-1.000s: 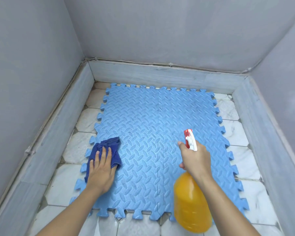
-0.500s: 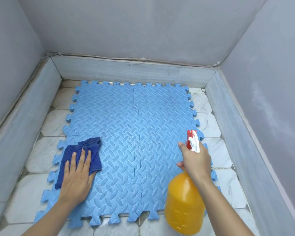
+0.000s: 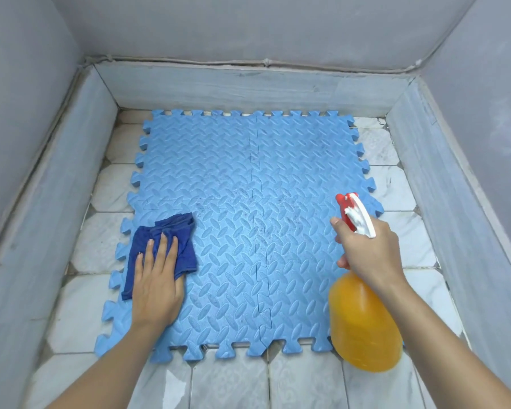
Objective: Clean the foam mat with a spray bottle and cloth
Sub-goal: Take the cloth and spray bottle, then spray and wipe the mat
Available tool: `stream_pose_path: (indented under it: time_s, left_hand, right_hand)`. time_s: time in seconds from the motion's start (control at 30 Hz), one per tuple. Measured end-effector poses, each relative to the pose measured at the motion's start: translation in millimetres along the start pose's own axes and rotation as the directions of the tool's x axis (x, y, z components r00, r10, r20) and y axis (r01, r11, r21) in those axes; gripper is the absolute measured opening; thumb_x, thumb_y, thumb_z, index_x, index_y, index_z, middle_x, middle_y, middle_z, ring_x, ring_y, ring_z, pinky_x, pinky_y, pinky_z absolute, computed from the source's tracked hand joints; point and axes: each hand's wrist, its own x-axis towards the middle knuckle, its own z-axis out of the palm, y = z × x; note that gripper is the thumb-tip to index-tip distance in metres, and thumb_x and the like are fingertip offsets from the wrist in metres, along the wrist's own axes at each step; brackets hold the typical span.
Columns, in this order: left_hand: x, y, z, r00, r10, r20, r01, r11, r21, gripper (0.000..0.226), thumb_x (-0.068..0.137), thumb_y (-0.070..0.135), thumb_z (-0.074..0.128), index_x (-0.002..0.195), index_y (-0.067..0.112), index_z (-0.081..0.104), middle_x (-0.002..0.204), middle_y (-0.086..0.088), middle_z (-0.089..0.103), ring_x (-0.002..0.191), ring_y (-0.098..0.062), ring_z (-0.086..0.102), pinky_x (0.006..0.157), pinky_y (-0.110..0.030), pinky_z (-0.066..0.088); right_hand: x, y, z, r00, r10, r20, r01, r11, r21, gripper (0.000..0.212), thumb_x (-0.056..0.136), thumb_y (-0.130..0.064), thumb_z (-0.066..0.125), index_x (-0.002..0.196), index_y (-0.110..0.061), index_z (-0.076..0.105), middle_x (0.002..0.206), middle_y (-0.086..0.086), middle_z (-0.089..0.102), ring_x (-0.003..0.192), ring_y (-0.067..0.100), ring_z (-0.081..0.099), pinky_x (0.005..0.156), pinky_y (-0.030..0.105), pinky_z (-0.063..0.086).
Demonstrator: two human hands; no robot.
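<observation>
While the left hand (image 3: 157,278) presses flat, fingers spread, on the dark blue crumpled cloth (image 3: 165,246) at the blue interlocking foam mat's (image 3: 248,202) near-left, the right hand (image 3: 369,255) grips the orange plastic spray bottle (image 3: 365,323), nozzle aimed forward-left over the mat's unwiped centre.

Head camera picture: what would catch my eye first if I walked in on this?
Probably the bright blue foam mat, made of interlocking tiles, spread over the pale tiled floor. Next, the orange spray bottle gripped by the right hand at the mat's near right corner. The left hand presses a dark blue cloth flat on the mat's left side.
</observation>
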Motion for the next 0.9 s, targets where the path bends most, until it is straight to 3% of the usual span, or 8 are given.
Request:
stream_pose_path:
  time_s: [0.2,0.37,0.47,0.57,0.67,0.8,0.9]
  left_hand:
    - [0,-1,0,1.0,0.006,-0.001,-0.006,1.0,-0.006,0.07,0.082,0.031,0.027,0.15,0.014,0.025,0.158,-0.008,0.021,0.146,-0.028,0.014,0.118,-0.047,0.012]
    - [0,-1,-1,1.0,0.005,0.009,-0.005,1.0,-0.017,0.07,0.084,0.034,0.027,0.151,0.016,0.022,0.159,-0.007,0.019,0.147,-0.027,0.011,0.119,-0.046,0.01]
    - [1,-3,0,1.0,0.011,0.005,-0.011,1.0,-0.028,0.069,0.085,0.034,0.027,0.151,0.016,0.022,0.159,-0.006,0.018,0.147,-0.026,0.01,0.119,-0.045,0.009]
    - [1,-4,2,1.0,0.017,0.006,-0.017,0.999,-0.033,0.069,0.085,0.034,0.028,0.151,0.016,0.021,0.159,-0.006,0.017,0.147,-0.027,0.01,0.119,-0.046,0.009]
    - [0,-5,2,1.0,0.017,0.009,-0.017,0.999,-0.043,0.068,0.085,0.034,0.029,0.151,0.016,0.022,0.159,-0.006,0.017,0.147,-0.027,0.01,0.119,-0.046,0.009]
    - [1,-5,2,1.0,0.021,0.016,-0.02,0.999,-0.05,0.068,0.086,0.033,0.03,0.151,0.016,0.023,0.159,-0.006,0.018,0.147,-0.027,0.01,0.119,-0.047,0.009]
    - [1,-4,1,1.0,0.02,0.019,-0.019,0.999,-0.048,0.068,0.086,0.032,0.034,0.151,0.016,0.023,0.159,-0.007,0.018,0.147,-0.027,0.011,0.119,-0.046,0.01]
  right_hand:
    - [3,-4,5,1.0,-0.014,0.012,0.013,1.0,0.018,0.032,0.086,-0.041,0.068,0.084,-0.012,0.056,0.069,0.004,0.059,0.042,0.018,0.066,0.065,0.045,0.058]
    - [-2,-6,20,0.994,-0.05,0.096,0.062,0.991,-0.12,0.032,0.09,-0.034,0.063,0.083,-0.003,0.059,0.078,0.017,0.068,0.038,0.017,0.063,0.066,0.04,0.055]
    - [-12,-9,29,0.979,-0.086,0.183,0.119,0.977,-0.179,0.027,0.089,-0.033,0.064,0.08,-0.008,0.057,0.069,0.01,0.064,0.04,0.017,0.064,0.063,0.035,0.053]
    - [-23,-9,36,0.944,-0.1,0.315,0.172,0.962,-0.21,0.02,0.087,-0.032,0.065,0.085,-0.014,0.057,0.072,0.004,0.064,0.043,0.017,0.066,0.067,0.037,0.055]
    - [-39,0,47,0.898,-0.099,0.429,0.244,0.923,-0.297,0.027,0.09,-0.029,0.06,0.071,-0.016,0.048,0.058,0.002,0.058,0.041,0.017,0.065,0.06,0.032,0.051]
    - [-64,26,59,0.848,0.034,0.529,0.165,0.931,-0.325,0.035,0.086,-0.026,0.063,0.058,-0.02,0.042,0.048,-0.001,0.05,0.042,0.022,0.064,0.052,0.034,0.051]
    - [-82,42,63,0.79,0.081,0.608,0.123,0.95,-0.286,0.028,0.084,-0.025,0.066,0.062,-0.022,0.049,0.053,-0.001,0.055,0.042,0.022,0.063,0.049,0.033,0.051]
